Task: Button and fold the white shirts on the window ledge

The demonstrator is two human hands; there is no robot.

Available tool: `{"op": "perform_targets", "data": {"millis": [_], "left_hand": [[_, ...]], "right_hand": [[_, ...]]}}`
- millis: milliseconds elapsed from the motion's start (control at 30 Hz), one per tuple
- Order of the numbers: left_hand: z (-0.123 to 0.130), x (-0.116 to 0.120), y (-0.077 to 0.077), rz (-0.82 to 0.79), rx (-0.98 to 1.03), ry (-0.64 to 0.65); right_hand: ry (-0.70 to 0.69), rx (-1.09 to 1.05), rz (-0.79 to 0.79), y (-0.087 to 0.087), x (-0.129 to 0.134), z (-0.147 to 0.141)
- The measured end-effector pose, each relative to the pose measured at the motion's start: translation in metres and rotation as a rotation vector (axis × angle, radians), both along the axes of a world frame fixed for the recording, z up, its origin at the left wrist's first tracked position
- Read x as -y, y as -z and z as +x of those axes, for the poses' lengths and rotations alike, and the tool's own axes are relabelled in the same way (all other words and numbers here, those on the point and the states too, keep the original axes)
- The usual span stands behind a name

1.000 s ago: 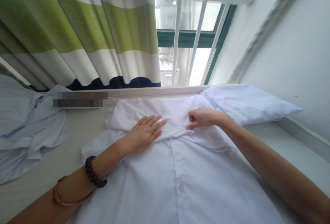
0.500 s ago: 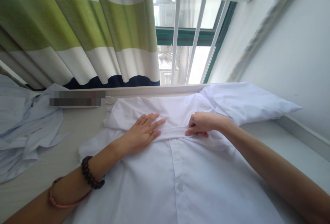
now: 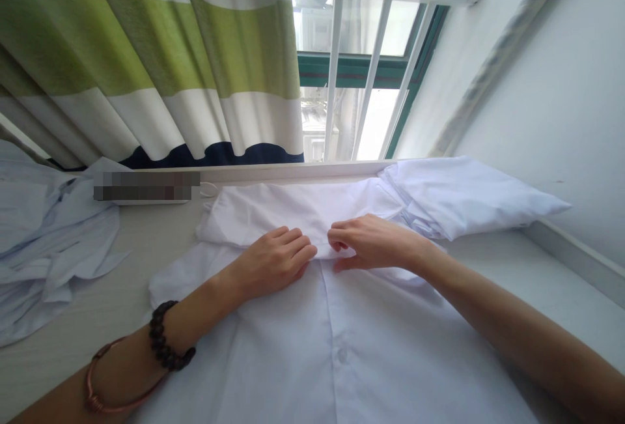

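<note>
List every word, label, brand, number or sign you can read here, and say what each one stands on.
None can be read.
White shirt under the hands: no lettering shows.
Folded white cloth at right and crumpled white cloth at left: none shows.
Pixelated object by the curtain: blurred out, so any text is unreadable.

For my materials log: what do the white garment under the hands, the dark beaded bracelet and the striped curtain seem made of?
White garment: smooth, matte cloth, perhaps a cotton blend, going by its soft creases.
Beaded bracelet: rounded beads, perhaps wood, from their dark brown colour and low sheen; stone is possible.
Striped curtain: matte fabric, draping in deep folds; fibre can't be told.
</note>
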State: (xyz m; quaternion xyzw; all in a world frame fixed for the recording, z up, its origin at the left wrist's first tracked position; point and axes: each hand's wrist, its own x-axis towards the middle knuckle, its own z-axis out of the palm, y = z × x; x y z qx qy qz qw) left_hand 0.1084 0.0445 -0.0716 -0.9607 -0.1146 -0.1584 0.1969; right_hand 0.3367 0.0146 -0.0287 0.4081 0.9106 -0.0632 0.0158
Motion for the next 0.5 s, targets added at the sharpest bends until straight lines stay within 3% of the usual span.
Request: {"op": "perform_targets", "data": {"millis": [300, 500], "left_hand": [[-0.004, 0.001, -0.011, 0.038, 0.0, 0.036], [-0.001, 0.006, -0.01, 0.093, -0.044, -0.036]], "right_hand": [[-0.023, -0.005, 0.049, -0.002, 0.003, -0.004], [-0.052, 0.037, 0.086, 0.001, 0.004, -0.006]]}}
